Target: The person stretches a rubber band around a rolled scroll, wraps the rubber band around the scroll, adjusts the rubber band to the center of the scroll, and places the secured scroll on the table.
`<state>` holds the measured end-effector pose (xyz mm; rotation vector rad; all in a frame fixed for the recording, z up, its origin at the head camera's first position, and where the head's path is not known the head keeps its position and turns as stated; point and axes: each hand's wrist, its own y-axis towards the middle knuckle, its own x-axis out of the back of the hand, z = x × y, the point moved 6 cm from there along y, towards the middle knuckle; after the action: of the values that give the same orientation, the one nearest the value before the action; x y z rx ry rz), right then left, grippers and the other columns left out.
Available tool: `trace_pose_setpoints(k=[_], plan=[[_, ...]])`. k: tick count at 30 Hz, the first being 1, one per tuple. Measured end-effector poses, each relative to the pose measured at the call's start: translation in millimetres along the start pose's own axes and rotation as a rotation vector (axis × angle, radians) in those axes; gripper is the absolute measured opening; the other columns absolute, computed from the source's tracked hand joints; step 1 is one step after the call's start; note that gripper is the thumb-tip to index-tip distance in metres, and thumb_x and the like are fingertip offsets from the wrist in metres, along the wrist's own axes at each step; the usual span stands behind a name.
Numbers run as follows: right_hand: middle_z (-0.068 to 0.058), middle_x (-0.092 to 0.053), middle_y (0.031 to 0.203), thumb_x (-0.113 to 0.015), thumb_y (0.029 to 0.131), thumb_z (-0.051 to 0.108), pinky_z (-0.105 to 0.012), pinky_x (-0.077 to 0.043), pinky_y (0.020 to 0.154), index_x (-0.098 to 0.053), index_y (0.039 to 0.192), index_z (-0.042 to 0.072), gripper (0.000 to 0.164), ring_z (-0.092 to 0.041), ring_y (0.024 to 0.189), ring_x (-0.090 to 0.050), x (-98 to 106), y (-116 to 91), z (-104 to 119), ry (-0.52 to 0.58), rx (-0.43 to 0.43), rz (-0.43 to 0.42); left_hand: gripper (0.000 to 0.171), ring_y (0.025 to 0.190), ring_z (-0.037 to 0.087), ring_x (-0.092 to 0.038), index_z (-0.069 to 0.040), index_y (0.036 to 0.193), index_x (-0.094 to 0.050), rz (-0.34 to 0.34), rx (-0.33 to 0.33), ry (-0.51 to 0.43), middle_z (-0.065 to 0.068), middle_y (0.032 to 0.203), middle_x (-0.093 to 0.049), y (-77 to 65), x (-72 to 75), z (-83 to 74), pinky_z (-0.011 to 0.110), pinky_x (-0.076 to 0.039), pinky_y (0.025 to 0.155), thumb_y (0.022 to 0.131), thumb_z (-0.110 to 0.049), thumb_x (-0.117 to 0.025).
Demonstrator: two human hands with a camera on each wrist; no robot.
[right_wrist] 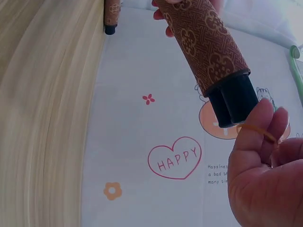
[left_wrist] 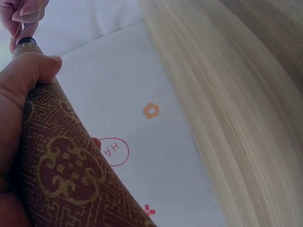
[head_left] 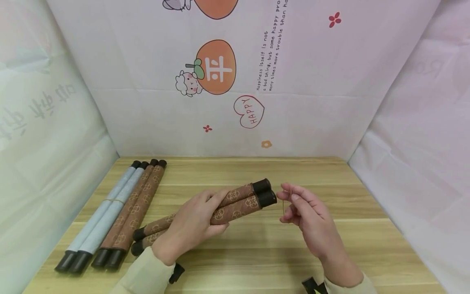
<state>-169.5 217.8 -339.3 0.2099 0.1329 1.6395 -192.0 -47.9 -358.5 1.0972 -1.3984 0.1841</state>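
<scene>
My left hand grips a pair of brown patterned scrolls with black end caps, lifted at a slant so their right ends point towards my other hand. In the left wrist view the thumb lies along the brown patterned cloth of one scroll. Just off those black caps, my right hand holds a thin tan rubber band stretched between its fingers. The right wrist view shows the rubber band looped on the fingers, close to the cap ends.
On the left of the wooden table lie two pale blue scrolls bound by a rubber band. Beside them are two more brown scrolls. White printed cloth walls stand behind and at both sides.
</scene>
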Motion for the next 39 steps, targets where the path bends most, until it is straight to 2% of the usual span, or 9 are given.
trace_pose_setpoints(k=[6, 10, 16, 21, 24, 30, 34, 39], plan=[[-0.006, -0.069, 0.129, -0.054, 0.109, 0.015, -0.034, -0.063, 0.075, -0.056, 0.144, 0.004, 0.037, -0.011, 0.072, -0.066, 2, 4, 0, 0.017, 0.01, 0.004, 0.086, 0.098, 0.018, -0.069, -0.016, 0.153, -0.051, -0.027, -0.035, 0.029, 0.002, 0.118, -0.07, -3.3, 2.4, -1.0, 0.038, -0.06, 0.08, 0.078, -0.036, -0.089], [-0.011, -0.065, 0.137, -0.063, 0.105, 0.013, -0.037, -0.064, 0.076, -0.05, 0.149, 0.007, 0.047, -0.017, 0.077, -0.073, 2, 6, -3, -0.044, -0.037, 0.032, 0.086, 0.101, 0.021, -0.07, -0.015, 0.151, -0.053, -0.031, -0.057, 0.036, 0.004, 0.119, -0.07, -5.0, 4.1, -2.0, 0.04, -0.06, 0.084, 0.077, -0.037, -0.09], [-0.03, -0.049, 0.151, -0.067, 0.101, 0.01, -0.042, -0.064, 0.075, -0.038, 0.157, 0.012, 0.063, -0.032, 0.092, -0.077, -5, 8, -6, -0.1, -0.069, 0.172, 0.086, 0.102, 0.023, -0.07, -0.015, 0.15, -0.054, -0.041, -0.091, 0.055, 0.005, 0.12, -0.07, -6.1, 5.6, -5.1, 0.042, -0.06, 0.084, 0.076, -0.039, -0.089], [-0.034, -0.041, 0.155, -0.072, 0.097, 0.008, -0.045, -0.064, 0.074, -0.036, 0.158, 0.014, 0.071, -0.037, 0.095, -0.075, -14, 8, -8, -0.104, -0.093, 0.283, 0.082, 0.099, 0.021, -0.07, -0.014, 0.148, -0.057, -0.051, -0.124, 0.065, 0.004, 0.117, -0.07, -5.9, 7.3, -9.1, 0.041, -0.06, 0.081, 0.076, -0.039, -0.088], [-0.033, -0.043, 0.151, -0.076, 0.094, 0.01, -0.045, -0.064, 0.073, -0.038, 0.158, 0.018, 0.074, -0.037, 0.094, -0.074, -19, 10, -8, -0.116, -0.118, 0.334, 0.08, 0.098, 0.019, -0.07, -0.015, 0.146, -0.059, -0.048, -0.14, 0.069, 0.003, 0.116, -0.07, -5.6, 8.2, -12.0, 0.041, -0.06, 0.079, 0.076, -0.04, -0.088], [-0.029, -0.057, 0.125, -0.081, 0.09, 0.013, -0.045, -0.064, 0.073, -0.043, 0.154, 0.017, 0.074, -0.034, 0.091, -0.07, -28, 13, -7, -0.153, -0.124, 0.397, 0.085, 0.1, 0.018, -0.068, -0.017, 0.149, -0.056, -0.031, -0.158, 0.068, 0.002, 0.118, -0.069, -5.1, 9.6, -18.1, 0.039, -0.059, 0.081, 0.074, -0.038, -0.089], [-0.024, -0.064, 0.119, -0.083, 0.088, 0.012, -0.044, -0.064, 0.075, -0.048, 0.147, 0.013, 0.068, -0.034, 0.094, -0.07, -32, 15, -4, -0.18, -0.072, 0.439, 0.086, 0.1, 0.017, -0.068, -0.018, 0.149, -0.057, -0.026, -0.162, 0.076, 0.001, 0.118, -0.069, -4.0, 10.3, -21.5, 0.038, -0.059, 0.082, 0.072, -0.037, -0.09], [-0.017, -0.068, 0.119, -0.087, 0.085, 0.018, -0.039, -0.063, 0.081, -0.055, 0.137, 0.013, 0.062, -0.033, 0.102, -0.07, -34, 16, -2, -0.277, -0.02, 0.482, 0.088, 0.103, 0.019, -0.068, -0.019, 0.148, -0.057, 0.002, -0.164, 0.107, 0.001, 0.121, -0.069, -2.3, 9.0, -24.6, 0.039, -0.059, 0.086, 0.07, -0.041, -0.091]])
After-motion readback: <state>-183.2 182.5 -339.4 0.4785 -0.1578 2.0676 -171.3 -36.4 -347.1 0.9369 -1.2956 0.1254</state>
